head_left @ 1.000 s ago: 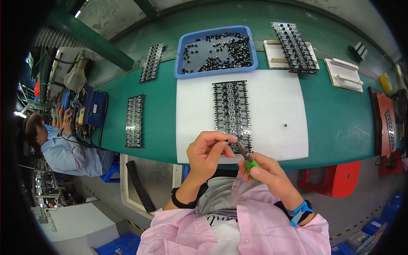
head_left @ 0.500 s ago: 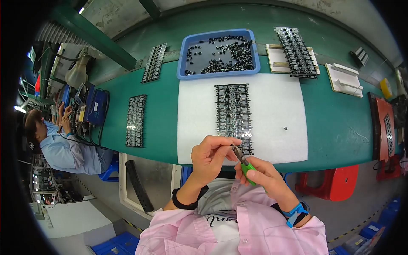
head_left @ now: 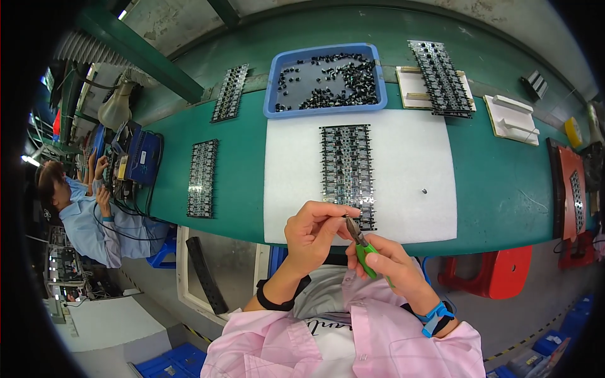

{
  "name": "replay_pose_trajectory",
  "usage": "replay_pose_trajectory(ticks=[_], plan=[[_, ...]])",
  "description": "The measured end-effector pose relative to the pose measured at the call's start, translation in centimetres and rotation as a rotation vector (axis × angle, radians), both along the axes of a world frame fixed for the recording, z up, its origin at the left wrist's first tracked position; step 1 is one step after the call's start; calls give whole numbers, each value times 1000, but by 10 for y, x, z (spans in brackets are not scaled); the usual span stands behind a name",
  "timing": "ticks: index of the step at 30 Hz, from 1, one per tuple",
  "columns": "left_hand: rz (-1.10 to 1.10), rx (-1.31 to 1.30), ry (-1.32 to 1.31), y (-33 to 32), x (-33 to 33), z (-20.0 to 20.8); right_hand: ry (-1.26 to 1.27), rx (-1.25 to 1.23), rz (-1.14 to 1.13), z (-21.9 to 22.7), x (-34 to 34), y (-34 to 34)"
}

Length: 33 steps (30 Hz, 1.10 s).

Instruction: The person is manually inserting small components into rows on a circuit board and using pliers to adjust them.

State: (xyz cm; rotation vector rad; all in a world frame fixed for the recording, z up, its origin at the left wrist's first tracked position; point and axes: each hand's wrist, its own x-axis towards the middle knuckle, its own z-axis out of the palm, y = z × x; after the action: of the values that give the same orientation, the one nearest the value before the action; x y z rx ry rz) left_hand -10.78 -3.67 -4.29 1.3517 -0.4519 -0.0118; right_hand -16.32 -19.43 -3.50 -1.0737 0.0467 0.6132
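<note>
So, green-handled pliers betw. hands, tips angled up-left.
Long axis diag., from R hand clamped round handles to tips by L hand, fingers pinched on tiny part, kind unclear. Board panel extends beyond.

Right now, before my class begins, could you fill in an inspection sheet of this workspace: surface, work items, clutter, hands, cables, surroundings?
Surface: green bench, partly covered by a white sheet.
Work items: circuit-board panel on the sheet; green-handled pliers; blue tray of small dark parts beyond the panel.
Clutter: one tiny loose piece on the sheet, right of the panel.
Hands: right hand grips the pliers, tips at the left hand's fingers; what those hold is too small to tell.
Cables: dark cables beside a blue box, left.
Surroundings: co-worker at left; red stool at right.
</note>
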Motion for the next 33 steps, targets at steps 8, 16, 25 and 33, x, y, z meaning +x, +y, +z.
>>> replay_pose_trajectory(ticks=[8,16,25,33], plan=[[8,13,10,-1,-2,0,-3,26,-9,-2,-1,1],[12,-13,3,-3,-2,-1,-4,62,-22,-3,-1,2],[-4,-41,32,-3,-2,-2,-8,87,-28,-6,-1,2],[17,-36,3,-4,-3,-4,-6,157,-43,-9,-4,5]])
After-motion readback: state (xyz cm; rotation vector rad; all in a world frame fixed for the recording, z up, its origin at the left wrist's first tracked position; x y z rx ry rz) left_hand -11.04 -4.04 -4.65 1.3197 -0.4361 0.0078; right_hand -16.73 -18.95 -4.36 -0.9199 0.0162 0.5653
